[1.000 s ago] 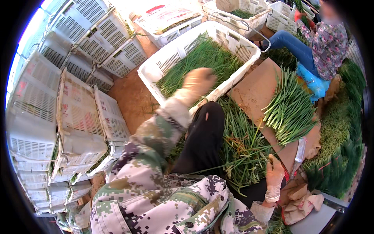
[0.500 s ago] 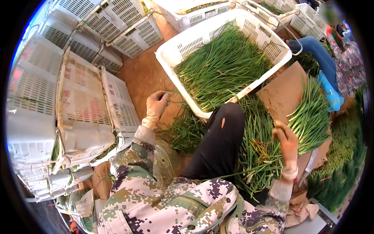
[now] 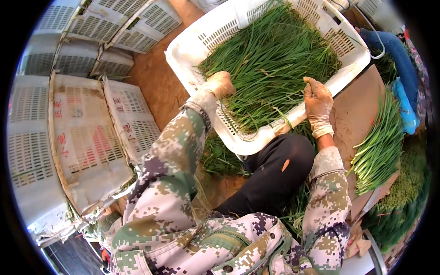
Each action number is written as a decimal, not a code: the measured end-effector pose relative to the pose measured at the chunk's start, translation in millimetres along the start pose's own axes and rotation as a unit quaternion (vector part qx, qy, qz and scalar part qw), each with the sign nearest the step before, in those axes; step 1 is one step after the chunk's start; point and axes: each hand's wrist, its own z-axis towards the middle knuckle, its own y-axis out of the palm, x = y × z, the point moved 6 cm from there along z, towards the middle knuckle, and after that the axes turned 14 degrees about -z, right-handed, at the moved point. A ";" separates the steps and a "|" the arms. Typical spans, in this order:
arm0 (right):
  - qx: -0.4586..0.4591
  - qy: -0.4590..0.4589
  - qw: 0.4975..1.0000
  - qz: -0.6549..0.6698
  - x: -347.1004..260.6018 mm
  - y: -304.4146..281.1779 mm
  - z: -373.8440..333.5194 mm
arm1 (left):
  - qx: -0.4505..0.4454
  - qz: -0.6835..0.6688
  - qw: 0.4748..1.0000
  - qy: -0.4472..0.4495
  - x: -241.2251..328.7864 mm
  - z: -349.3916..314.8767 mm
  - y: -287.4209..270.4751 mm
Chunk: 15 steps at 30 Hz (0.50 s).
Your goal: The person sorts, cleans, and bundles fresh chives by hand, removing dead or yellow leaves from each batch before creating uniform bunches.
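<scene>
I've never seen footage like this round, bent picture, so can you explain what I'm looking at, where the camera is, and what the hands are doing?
There is no machine here. The camera is worn on a person's head and looks down, so its wide lens bends the edges into a circle. The camouflage sleeves coming up from the bottom are that person's own arms.

The left hand and the right hand, both gloved, rest on the near edge of a white plastic crate filled with long green chives. Whether the fingers actually grip anything, I cannot tell.

The person's knee in black trousers sits just under the crate. To the right, another bundle of greens lies on brown cardboard. To the left, empty white crates are stacked on the dirt floor.
</scene>
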 end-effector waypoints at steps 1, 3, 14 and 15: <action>0.021 -0.003 1.000 -0.001 3.8 -3.0 1.9 | -0.020 0.003 0.999 -0.032 -2.1 16.2 9.1; 0.019 0.003 1.000 -0.001 0.1 1.9 1.9 | -0.063 0.023 0.994 -0.085 -12.2 27.6 24.9; 0.046 0.002 0.999 0.002 -1.8 -8.4 5.0 | -0.009 -0.104 0.987 -0.119 -9.8 38.5 48.8; 0.056 -0.002 0.998 0.000 -1.6 -10.5 5.3 | -0.007 -0.107 0.988 -0.113 -16.5 41.6 47.5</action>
